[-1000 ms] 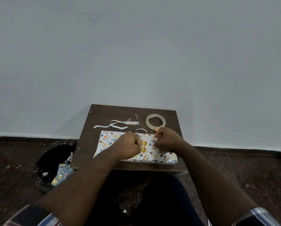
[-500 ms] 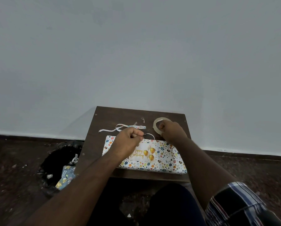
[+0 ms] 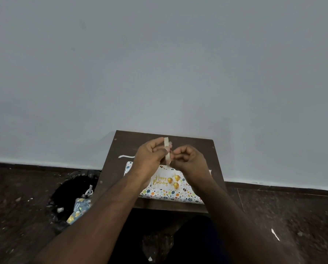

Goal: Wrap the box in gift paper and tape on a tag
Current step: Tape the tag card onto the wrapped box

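1. The wrapped box [image 3: 168, 191] lies flat on the small dark wooden table [image 3: 121, 168], its long axis running left to right across the tabletop, near the front edge.
2. A white "Happy Birthday" tag [image 3: 164, 181] with gold balloons sits on top of the box, lettering upright toward the viewer.
3. The tape roll [image 3: 167, 151] is held on edge above the far side of the box, its thin rim facing the camera, so it reads as a narrow upright strip.
4. The left hand [image 3: 149, 155] is raised over the table with fingers curled, gripping the roll from the left.
5. The right hand [image 3: 189, 159] is level with it, fingers curled in, fingertips pinching at the roll's edge; whether they hold a loose tape end cannot be told.
6. Both forearms reach forward from the lower corners and converge above the box.
7. A white paper strip [image 3: 126, 156] lies on the table behind the left hand.
8. On the floor to the left, a black-lined bin [image 3: 71, 189] holds crumpled patterned gift-paper scraps [image 3: 79, 208].
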`<state>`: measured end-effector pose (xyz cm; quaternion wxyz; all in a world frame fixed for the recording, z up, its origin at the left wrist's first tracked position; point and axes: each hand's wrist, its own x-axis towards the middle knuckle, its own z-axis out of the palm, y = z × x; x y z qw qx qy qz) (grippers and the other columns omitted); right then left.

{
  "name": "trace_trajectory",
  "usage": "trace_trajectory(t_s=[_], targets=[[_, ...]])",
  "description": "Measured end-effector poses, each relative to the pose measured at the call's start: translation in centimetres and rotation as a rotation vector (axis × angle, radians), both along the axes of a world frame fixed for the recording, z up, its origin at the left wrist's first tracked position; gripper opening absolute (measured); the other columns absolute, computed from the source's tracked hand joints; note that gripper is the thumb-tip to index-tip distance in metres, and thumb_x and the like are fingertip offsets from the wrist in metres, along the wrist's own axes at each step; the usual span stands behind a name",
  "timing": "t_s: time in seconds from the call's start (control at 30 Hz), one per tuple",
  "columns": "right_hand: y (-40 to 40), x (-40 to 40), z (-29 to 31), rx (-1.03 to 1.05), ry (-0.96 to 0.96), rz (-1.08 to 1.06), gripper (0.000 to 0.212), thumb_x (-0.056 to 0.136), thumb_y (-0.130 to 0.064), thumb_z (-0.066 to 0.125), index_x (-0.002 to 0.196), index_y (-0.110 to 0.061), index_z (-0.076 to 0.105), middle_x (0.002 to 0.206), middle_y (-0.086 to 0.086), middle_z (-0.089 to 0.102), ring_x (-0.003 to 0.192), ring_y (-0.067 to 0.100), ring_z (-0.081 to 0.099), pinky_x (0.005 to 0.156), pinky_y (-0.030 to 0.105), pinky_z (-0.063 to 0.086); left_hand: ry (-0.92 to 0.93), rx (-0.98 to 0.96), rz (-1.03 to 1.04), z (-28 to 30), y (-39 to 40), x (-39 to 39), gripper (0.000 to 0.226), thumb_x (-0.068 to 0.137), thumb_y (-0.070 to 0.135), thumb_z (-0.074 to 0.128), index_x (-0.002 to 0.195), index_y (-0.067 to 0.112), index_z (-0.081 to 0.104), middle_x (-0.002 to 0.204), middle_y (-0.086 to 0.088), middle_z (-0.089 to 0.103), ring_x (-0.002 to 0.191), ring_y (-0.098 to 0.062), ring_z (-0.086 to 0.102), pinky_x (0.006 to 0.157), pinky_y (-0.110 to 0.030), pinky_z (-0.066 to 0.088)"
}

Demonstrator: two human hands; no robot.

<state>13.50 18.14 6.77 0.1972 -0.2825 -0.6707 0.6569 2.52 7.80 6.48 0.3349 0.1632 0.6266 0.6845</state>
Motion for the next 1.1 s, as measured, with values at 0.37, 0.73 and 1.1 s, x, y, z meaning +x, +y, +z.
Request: trace_trajectory(t_s=[0.37, 0.73, 1.1], targets=[[-0.9, 0.4, 3.9, -0.022, -0.037, -0.037, 0.021, 0.09, -0.009, 0.072, 0.108, -0.013, 0.063, 0.096, 0.004, 0.078, 0.083, 0.019, 0.072, 0.071, 0.033, 0.057, 0.336, -0.102, 0.004, 1.5, -3.8, 1.5, 0.045, 0.093, 0.011, 0.072, 0.136, 0.022, 0.065, 0.107, 0.005, 0.078, 0.098, -0.002, 0.072, 0.075, -0.009, 0.052], [-1.3, -0.1, 4.4, 0.58, -0.136, 0.03, 0.019, 0.09, -0.013, 0.069, 0.091, -0.029, 0.058, 0.088, -0.004, 0.068, 0.079, 0.012, 0.066, 0.068, 0.031, 0.056, 0.378, -0.19, -0.065, 2.4, -4.4, 2.3, 0.039, 0.094, 0.016, 0.07, 0.129, 0.033, 0.065, 0.089, 0.012, 0.077, 0.087, -0.007, 0.074, 0.076, -0.031, 0.055], [-1.8, 0.2, 3.8, 0.899, -0.094, 0.031, 0.019, 0.092, -0.018, 0.068, 0.109, -0.025, 0.061, 0.098, -0.014, 0.065, 0.093, 0.007, 0.058, 0.077, 0.031, 0.053, 0.202, -0.124, -0.082, 2.7, -4.6, 2.2, 0.019, 0.092, 0.015, 0.072, 0.103, 0.029, 0.08, 0.093, -0.002, 0.079, 0.094, -0.021, 0.075, 0.094, -0.053, 0.058]])
